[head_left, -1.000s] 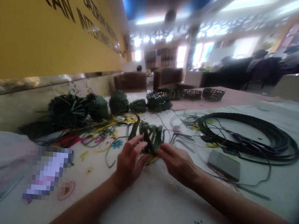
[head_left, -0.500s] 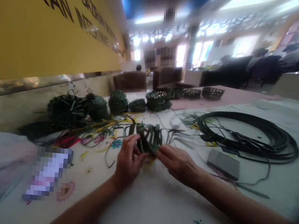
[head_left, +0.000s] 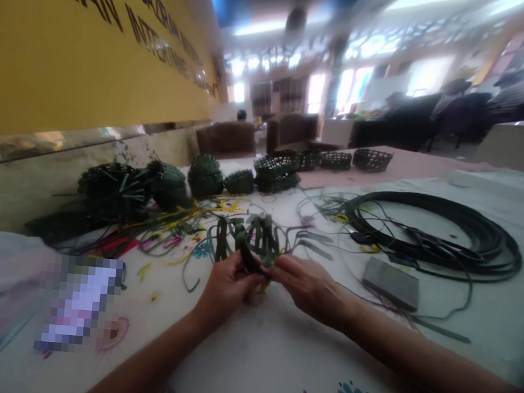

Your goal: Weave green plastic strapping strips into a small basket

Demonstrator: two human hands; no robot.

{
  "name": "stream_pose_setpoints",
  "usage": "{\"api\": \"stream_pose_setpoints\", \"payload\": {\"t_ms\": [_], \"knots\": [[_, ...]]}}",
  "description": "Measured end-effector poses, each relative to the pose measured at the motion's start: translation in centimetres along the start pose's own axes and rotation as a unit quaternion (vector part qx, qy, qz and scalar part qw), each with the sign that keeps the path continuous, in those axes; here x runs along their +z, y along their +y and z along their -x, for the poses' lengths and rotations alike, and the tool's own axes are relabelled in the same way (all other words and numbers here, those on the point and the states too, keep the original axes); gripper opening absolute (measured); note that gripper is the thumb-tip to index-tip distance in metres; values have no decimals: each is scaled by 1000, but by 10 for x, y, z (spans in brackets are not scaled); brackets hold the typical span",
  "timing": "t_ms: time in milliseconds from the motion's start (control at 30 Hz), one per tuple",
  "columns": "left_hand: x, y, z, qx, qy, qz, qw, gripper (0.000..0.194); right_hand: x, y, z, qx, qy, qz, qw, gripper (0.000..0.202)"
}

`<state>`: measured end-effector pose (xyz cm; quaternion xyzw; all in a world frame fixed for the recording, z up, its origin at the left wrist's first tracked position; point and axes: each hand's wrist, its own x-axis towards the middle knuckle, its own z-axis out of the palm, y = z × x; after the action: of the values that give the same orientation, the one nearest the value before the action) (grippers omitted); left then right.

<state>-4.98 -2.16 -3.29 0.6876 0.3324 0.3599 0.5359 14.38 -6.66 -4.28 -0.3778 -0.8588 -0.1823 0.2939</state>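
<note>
A small piece of dark green weaving (head_left: 265, 236), with strips curving up and spreading out to both sides, stands on the patterned white tablecloth (head_left: 248, 354) in front of me. My left hand (head_left: 227, 279) grips its near left edge, fingers curled and partly hidden behind the thumb. At its near right edge my right hand (head_left: 298, 282) pinches the weaving, with the fingertips close to those of my left hand. A bent dark strip rises between the two hands. Some yellow shows just under the fingertips.
Woven green baskets (head_left: 206, 176) line the back left. A coil of dark strip (head_left: 505, 242) lies at right, with scissors (head_left: 432, 242) across it and a grey block (head_left: 392, 284) nearer. A plastic bag (head_left: 2, 284) is at left. People sit in the far right background.
My left hand has turned and closed lower on the weaving, its raised fingers now down. The strips at the left have spread apart. My right hand has shifted slightly left.
</note>
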Motion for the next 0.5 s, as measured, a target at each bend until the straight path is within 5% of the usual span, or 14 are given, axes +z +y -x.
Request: {"api": "stream_pose_setpoints", "payload": {"t_ms": [267,500], "knots": [[1,-2,-1,66,84,12,994,24,-3,-6,-6,30,-7,-12,999,32],[-5,9,-1,43,39,17,998,21,-3,-10,-5,40,-4,8,999,30]]}}
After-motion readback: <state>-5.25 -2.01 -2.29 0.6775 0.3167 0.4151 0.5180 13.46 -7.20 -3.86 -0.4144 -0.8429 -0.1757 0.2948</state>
